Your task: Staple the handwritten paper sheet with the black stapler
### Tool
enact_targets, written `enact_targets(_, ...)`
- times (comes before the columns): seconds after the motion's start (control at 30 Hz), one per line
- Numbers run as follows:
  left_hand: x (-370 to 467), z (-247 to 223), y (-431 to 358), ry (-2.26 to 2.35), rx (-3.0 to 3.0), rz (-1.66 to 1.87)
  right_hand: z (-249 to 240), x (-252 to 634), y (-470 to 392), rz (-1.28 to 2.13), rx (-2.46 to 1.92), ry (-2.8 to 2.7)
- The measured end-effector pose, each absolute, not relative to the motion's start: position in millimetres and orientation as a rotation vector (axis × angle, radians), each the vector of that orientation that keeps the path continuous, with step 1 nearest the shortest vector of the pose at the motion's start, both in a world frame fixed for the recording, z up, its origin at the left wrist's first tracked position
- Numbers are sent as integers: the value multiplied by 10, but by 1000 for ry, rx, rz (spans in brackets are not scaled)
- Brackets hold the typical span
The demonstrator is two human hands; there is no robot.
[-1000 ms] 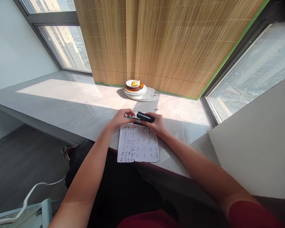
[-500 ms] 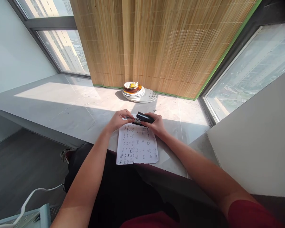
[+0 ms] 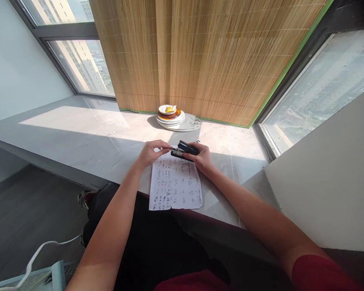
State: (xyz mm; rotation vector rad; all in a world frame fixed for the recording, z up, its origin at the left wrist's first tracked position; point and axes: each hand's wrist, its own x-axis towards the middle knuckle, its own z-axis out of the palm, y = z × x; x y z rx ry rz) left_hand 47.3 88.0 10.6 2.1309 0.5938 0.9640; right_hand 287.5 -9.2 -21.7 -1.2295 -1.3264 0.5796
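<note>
My right hand (image 3: 202, 157) is closed round a black stapler (image 3: 188, 148), whose top arm is swung up from its base so the metal channel shows between them. At the stapler's left end my left hand (image 3: 153, 153) is closed in a pinch between thumb and forefinger. Whatever small thin piece sits in that pinch is too small to name. Beneath both hands a white sheet of paper (image 3: 176, 188) with handwritten columns lies on the ledge, its lower end reaching past the front edge.
A stack of plates (image 3: 170, 117) rests on a larger oval plate (image 3: 191, 122) by the bamboo blind (image 3: 185, 56). Tiny dark bits (image 3: 198, 141) lie behind my right hand. The pale stone ledge (image 3: 79, 133) runs to the left; a white cable (image 3: 45, 244) hangs at lower left.
The stapler has shifted slightly right in my right hand and shows more of its channel. My left fingers now pinch nearer its end, with less of the silvery piece visible.
</note>
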Motion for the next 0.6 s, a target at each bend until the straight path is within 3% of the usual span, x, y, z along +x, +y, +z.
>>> enact_targets(0.6,476,101,857,712,2169,1118,-247,2859,-85,534,-1221,-1400)
